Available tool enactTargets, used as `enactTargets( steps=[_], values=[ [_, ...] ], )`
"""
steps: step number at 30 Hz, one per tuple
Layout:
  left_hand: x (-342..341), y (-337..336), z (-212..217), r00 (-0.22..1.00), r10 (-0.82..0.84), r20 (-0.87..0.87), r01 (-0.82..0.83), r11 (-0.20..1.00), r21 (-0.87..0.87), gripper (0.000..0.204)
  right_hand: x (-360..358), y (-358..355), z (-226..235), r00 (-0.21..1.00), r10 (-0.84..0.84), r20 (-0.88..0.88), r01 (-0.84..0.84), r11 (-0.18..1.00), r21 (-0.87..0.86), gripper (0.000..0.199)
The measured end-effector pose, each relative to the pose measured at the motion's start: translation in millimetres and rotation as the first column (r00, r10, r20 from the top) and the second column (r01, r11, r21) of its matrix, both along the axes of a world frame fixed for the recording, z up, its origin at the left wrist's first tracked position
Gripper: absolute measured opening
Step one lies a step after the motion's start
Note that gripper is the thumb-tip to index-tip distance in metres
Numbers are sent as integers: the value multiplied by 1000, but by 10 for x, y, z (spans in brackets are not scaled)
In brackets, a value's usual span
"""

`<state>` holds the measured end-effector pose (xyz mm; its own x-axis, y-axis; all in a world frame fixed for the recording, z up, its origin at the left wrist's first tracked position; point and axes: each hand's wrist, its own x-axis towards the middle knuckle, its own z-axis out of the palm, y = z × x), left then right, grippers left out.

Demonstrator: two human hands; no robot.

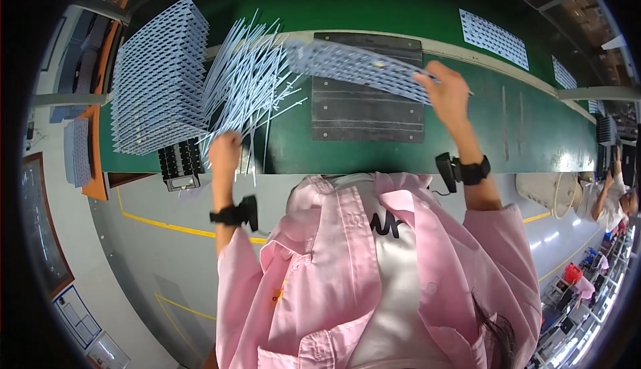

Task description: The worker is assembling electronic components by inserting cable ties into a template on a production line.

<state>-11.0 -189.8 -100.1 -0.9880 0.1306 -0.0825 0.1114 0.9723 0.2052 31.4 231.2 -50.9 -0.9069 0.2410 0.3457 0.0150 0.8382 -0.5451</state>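
My right hand (446, 92) pinches the right end of a thin grey perforated panel (360, 68), which is tilted over a dark mat (367, 118). The panel's left end is blurred and reaches toward a loose heap of thin whitish strips (250, 75). At the near edge of that heap my left hand (226, 150) is closed. What it holds, if anything, I cannot make out. Left of the strips stands a tall stack of similar grey perforated panels (160, 82).
The green worktable (287, 155) carries all this. A single perforated panel (494, 38) lies on the far right, with another panel (564, 73) beyond it. A black slotted rack (180, 162) sits by the table's near left edge. Another person (604, 199) is at the far right.
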Motion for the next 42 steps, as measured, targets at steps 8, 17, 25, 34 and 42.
enactTargets(
  steps=[8,17,25,34,42],
  values=[
    [410,-103,380,951,74,-299,-34,990,134,33,-254,-462,-191,967,250,-48,-242,961,136,23],
    [-270,1156,743,837,-362,-411,432,898,87,34,-138,-543,-117,965,261,26,-262,958,116,23],
    [-437,1218,643,842,-479,-249,497,867,15,14,-113,-519,-147,964,266,-17,-262,957,125,21],
    [-433,1246,660,850,-458,-261,485,873,49,12,-159,-485,-181,960,278,-47,-267,950,163,21],
    [-536,1249,644,838,-460,-294,507,856,105,14,-271,-421,-155,956,282,80,-289,952,99,21]
  ],
)
